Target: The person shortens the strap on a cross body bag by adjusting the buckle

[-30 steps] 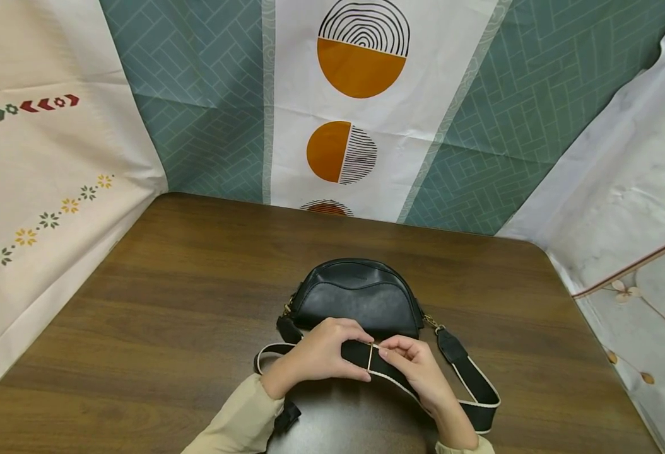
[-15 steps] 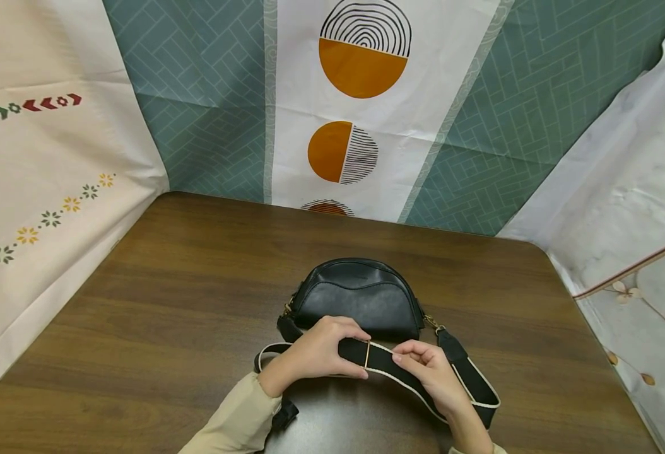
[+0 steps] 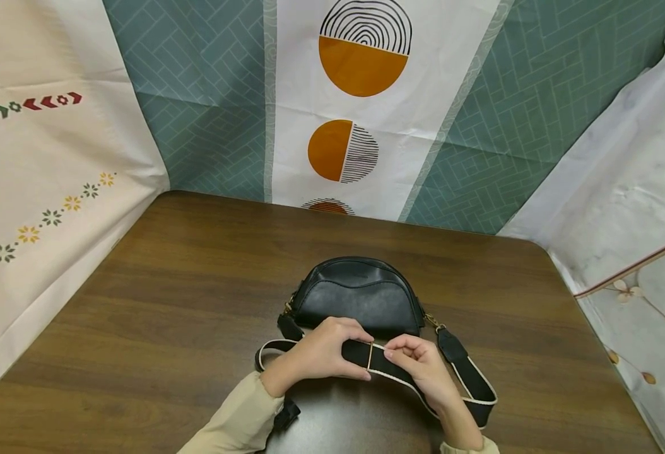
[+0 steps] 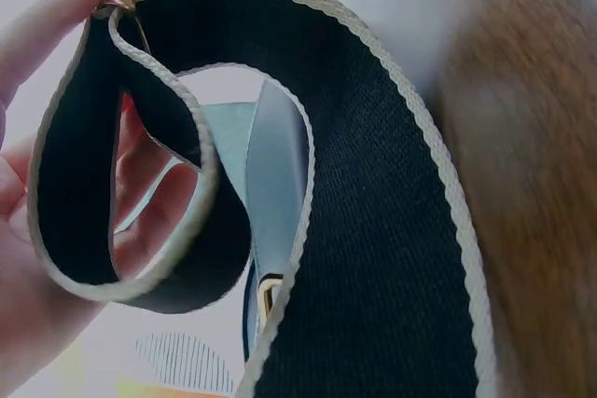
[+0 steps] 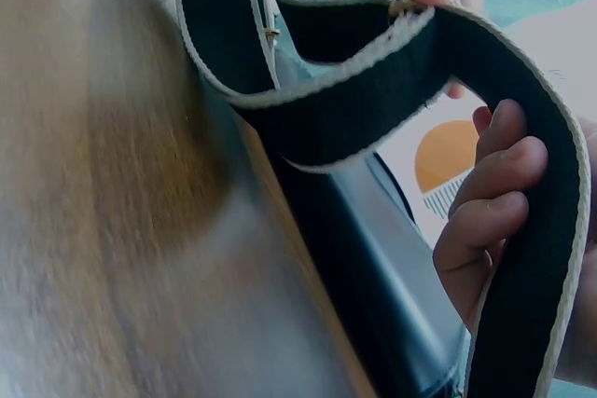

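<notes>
In front of me is a brown wood-grain surface (image 3: 196,284) with rounded far corners, glossy close to me. A black half-moon bag (image 3: 361,299) sits on it; whether its pale-edged strap (image 3: 476,380) touches down at my right, I can't tell.

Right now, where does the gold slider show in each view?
Head: the gold slider is below and slightly right of centre, between the left hand and right hand.
Left wrist: the gold slider is near the top left corner, at a thumb tip.
Right wrist: the gold slider is near the top, right of centre, beside fingers.
Shared landmark: the black strap with cream edges.
</notes>
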`<state>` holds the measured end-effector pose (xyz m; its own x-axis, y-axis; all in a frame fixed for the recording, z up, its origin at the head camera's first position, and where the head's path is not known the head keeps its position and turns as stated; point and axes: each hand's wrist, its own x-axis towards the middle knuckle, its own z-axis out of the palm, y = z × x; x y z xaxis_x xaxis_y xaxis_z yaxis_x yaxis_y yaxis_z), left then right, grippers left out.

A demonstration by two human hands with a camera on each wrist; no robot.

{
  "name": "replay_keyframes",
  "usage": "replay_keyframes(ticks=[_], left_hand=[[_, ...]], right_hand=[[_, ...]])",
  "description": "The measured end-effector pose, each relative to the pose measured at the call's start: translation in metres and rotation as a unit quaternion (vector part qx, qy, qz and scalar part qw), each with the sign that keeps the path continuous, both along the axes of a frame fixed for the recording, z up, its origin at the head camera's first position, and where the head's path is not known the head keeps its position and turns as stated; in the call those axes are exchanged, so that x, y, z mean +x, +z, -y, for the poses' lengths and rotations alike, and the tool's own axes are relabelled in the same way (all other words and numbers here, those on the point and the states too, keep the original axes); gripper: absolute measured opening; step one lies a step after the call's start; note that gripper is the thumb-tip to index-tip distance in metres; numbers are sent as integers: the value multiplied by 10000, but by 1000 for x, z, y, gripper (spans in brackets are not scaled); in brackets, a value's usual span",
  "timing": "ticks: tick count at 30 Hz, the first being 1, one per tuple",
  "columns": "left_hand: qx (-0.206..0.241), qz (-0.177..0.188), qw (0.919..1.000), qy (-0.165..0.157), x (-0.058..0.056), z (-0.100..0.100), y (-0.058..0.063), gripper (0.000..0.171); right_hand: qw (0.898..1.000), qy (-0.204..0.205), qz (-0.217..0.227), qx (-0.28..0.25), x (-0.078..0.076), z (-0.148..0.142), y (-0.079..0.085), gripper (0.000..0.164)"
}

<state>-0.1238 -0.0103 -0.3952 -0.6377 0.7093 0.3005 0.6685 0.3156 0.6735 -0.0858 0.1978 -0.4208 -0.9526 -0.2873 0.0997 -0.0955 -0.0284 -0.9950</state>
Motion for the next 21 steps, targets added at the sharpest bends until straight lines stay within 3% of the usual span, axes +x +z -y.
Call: replay_keyframes(ticks=[10, 21], left_hand=[[87, -108, 9999, -41, 2, -4, -2, 43], [200, -81, 9997, -115, 0, 2, -2, 45]], right_hand=[[9998, -18, 51, 179, -2, 13, 2, 20], [9994, 70, 214, 257, 0, -2, 2, 22]])
